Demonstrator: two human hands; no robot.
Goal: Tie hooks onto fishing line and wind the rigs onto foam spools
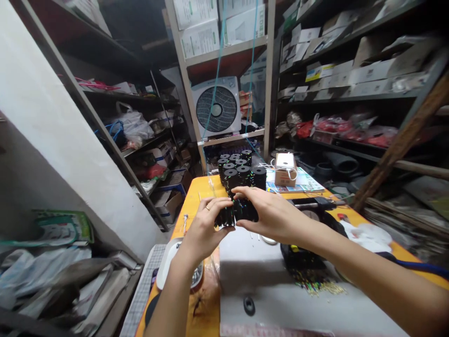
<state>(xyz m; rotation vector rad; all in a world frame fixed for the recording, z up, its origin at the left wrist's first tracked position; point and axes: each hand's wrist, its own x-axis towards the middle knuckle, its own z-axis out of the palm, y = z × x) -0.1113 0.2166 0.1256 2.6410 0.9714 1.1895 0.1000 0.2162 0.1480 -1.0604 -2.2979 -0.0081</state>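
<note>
Above the grey sheet (252, 269) on the yellow table, my left hand (207, 227) curls its fingers and thumb around a stack of black discs (225, 216) with small coloured bits. My right hand (257, 210) grips the right part of the black stack (244, 210), its thumb below and its fingers over the top. The fingertips of both hands nearly meet. Just behind the hands stand several upright black stacks (242, 169) with round tops and holes. One black ring (249, 305) lies alone near the front of the grey sheet.
A white tray (169, 263) sits at the left edge. Small coloured pieces (321, 285) lie in a pile right of centre, beside a black device (314, 206). Farther back are a small box with a white cable (286, 175) and a fan (216, 108). Loaded shelves surround the table.
</note>
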